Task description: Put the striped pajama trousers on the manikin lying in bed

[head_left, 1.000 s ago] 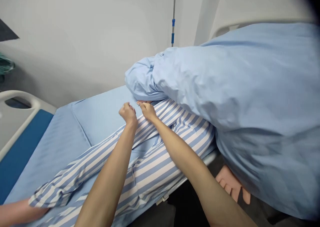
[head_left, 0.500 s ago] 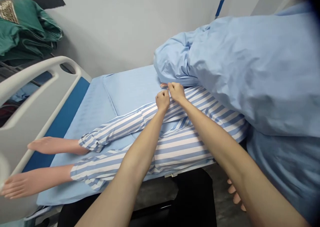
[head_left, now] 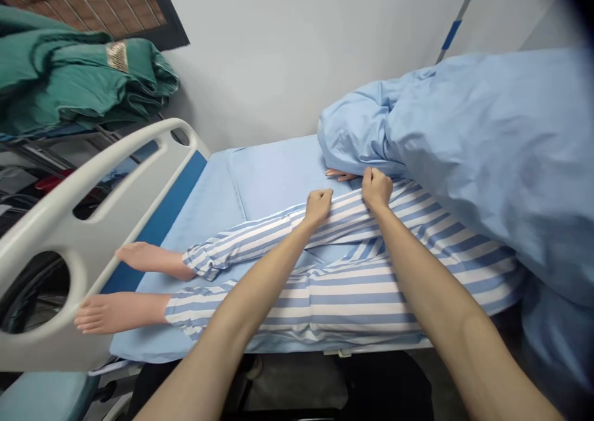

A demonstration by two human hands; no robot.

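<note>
A manikin in blue-and-white striped pyjama trousers [head_left: 334,285] lies on a bed with a light blue sheet [head_left: 273,176]. Its bare feet [head_left: 118,288] point toward the footboard at the left. My left hand [head_left: 318,205] is closed in a fist on the striped cloth of the far leg. My right hand [head_left: 375,189] grips the same striped cloth a little to the right, at the edge of a bunched light blue duvet [head_left: 468,148]. The duvet covers the manikin's upper body; one of its hands [head_left: 341,174] peeks out beneath it.
A white plastic footboard [head_left: 88,223] with cut-outs stands at the left end of the bed. Folded green cloths [head_left: 78,83] lie on a rack behind it. A white wall runs along the far side of the bed.
The view has swung left and down, bringing the footboard, green cloths and manikin feet into sight. Both hands stay clenched on the striped cloth, now spread a little further apart.
</note>
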